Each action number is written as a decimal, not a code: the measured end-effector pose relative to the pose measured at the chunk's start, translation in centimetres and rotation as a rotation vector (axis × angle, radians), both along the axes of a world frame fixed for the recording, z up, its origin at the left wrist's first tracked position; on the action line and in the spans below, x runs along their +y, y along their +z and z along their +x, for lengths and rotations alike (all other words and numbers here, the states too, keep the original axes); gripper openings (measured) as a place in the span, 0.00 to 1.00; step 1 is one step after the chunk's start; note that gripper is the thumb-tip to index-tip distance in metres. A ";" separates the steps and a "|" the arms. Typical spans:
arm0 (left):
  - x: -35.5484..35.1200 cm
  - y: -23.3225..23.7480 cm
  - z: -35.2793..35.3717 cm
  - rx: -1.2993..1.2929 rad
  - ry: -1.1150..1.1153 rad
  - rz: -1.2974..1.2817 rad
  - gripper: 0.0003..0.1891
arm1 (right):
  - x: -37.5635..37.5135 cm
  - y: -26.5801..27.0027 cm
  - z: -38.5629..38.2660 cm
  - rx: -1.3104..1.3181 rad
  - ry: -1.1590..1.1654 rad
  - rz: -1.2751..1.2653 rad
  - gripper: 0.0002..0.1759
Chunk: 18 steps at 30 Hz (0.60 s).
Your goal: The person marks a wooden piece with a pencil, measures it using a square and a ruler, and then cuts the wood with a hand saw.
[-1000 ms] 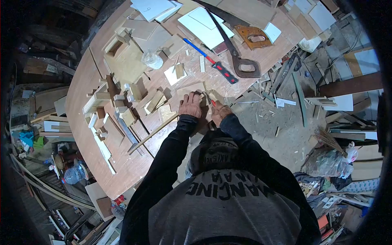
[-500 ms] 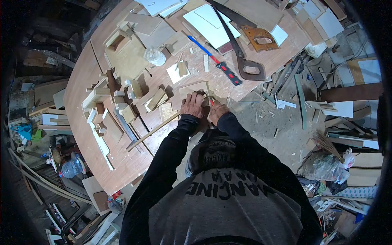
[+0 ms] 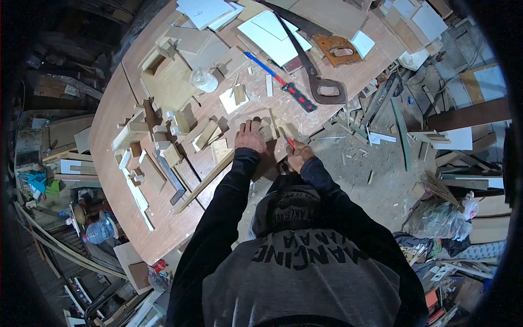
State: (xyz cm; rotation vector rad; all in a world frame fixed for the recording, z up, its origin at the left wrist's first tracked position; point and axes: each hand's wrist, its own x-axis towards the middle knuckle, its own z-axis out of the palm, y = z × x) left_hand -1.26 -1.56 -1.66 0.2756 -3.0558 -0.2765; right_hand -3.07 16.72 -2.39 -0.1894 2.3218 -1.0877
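My left hand (image 3: 250, 136) presses down at the table's near edge, fingers bent over a small piece of wood (image 3: 267, 131) that partly shows beside the thumb. Beneath it lies a flat board (image 3: 269, 115). Just to the right, my right hand (image 3: 299, 156) is closed round a thin red tool (image 3: 290, 143); its exact kind is too small to make out. A long wooden strip (image 3: 207, 181) runs from near my left wrist toward the lower left. Beyond my hands, a small wood block (image 3: 239, 94) rests on a white square.
Two handsaws (image 3: 327, 90) and a blue-and-red long tool (image 3: 298, 96) lie at the back right. A clear plastic cup (image 3: 204, 80), several wooden assemblies (image 3: 131, 135) and a metal square (image 3: 170, 177) occupy the table (image 3: 163, 237). Scrap wood litters the floor.
My right hand has drawn back to the right with the red tool, opening a gap from my left hand. The left fingers now reach further forward. The view has shifted slightly.
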 end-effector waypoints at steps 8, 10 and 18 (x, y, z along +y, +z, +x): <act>0.0 2.1 1.4 0.133 -0.074 0.216 0.25 | -2.8 0.7 -2.5 0.319 -0.052 -0.344 0.16; 0.6 4.3 1.7 0.020 -0.013 0.339 0.25 | -3.3 0.7 -2.2 0.290 -0.031 -0.368 0.16; -0.9 2.0 1.4 -0.020 -0.069 0.269 0.25 | -2.2 2.9 -1.2 0.264 0.023 -0.299 0.16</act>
